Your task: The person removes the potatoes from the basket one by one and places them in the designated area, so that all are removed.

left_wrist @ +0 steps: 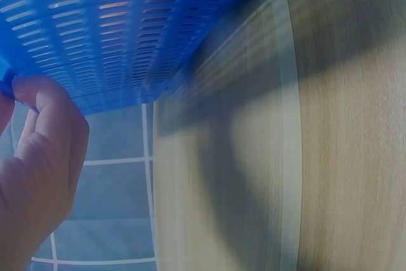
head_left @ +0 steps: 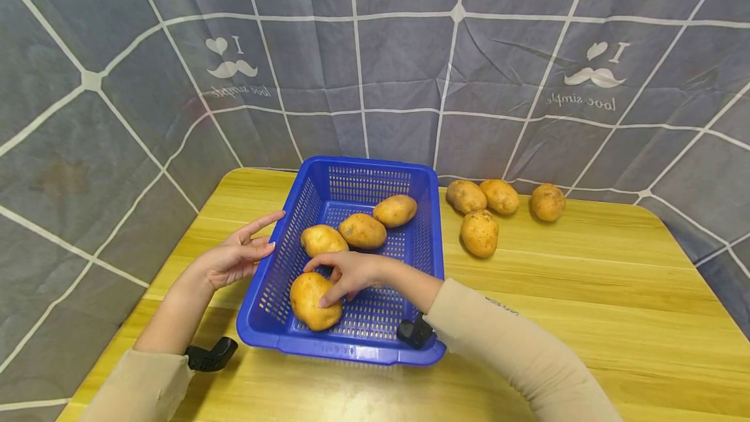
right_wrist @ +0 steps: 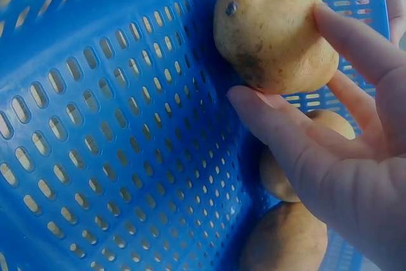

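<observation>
My right hand point(head_left: 351, 272) reaches into the blue basket point(head_left: 351, 168), its fingers nearly straight and laid against the near potato point(head_left: 313, 301), which rests on the basket floor by the front left corner; the right wrist view shows my fingertips point(right_wrist: 254, 103) touching its side rather than wrapped round it. My left hand point(head_left: 237, 256) is relaxed and open, fingers extended, touching the basket's left rim from outside. Three more potatoes point(head_left: 363, 230) lie in a row further back in the basket. Four other potatoes point(head_left: 480, 233) sit on the wooden counter point(head_left: 586, 292) to the right of the basket, near the grey backdrop point(head_left: 410, 64).
</observation>
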The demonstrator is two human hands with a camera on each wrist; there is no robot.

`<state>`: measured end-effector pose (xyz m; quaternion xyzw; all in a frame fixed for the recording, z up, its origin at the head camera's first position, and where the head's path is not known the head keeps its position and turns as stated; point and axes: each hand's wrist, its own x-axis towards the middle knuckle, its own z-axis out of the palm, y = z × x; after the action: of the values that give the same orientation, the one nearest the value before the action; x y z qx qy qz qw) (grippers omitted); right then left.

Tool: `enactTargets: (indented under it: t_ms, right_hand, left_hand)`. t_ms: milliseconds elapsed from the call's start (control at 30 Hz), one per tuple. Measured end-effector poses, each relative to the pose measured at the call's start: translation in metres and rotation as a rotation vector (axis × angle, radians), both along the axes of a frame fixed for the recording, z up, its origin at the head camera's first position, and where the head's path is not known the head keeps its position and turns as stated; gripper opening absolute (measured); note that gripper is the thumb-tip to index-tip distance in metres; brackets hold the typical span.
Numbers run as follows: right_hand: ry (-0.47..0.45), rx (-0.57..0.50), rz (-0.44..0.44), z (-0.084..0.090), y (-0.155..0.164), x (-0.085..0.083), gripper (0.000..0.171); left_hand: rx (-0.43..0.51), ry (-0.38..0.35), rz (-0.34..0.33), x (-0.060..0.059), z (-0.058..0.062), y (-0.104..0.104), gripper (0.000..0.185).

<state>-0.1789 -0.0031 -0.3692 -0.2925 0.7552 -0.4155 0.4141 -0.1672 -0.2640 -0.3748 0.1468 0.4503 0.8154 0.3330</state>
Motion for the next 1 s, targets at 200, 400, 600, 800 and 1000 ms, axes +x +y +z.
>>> enactTargets:
  t_ms: [200,400,600,800,1000]
  right_hand:
    - [0.016,0.003,0.02,-0.0009,0.0003,0.0012,0.057]
    - [0.001,-0.02,0.014,-0.001,0.0003,0.0011,0.057]
    - [-0.037,-0.046,0.003,-0.0009,-0.0001,0.0002,0.058]
    - [-0.069,-0.07,-0.016,0.0006,0.0003,0.0003,0.058]
    - [-0.102,-0.098,-0.026,0.0035,0.001,0.0,0.058]
  left_hand:
    - [0.006,0.009,-0.005,0.0001,0.0003,0.0003,0.051]
    - [0.011,-0.007,-0.008,0.0001,0.0006,-0.0003,0.052]
    - [0.005,-0.013,-0.003,0.0002,0.0003,-0.0005,0.052]
    - [-0.006,-0.022,0.011,0.0,-0.0001,-0.0009,0.052]
    - [-0.017,-0.017,0.02,-0.0002,0.0,-0.001,0.052]
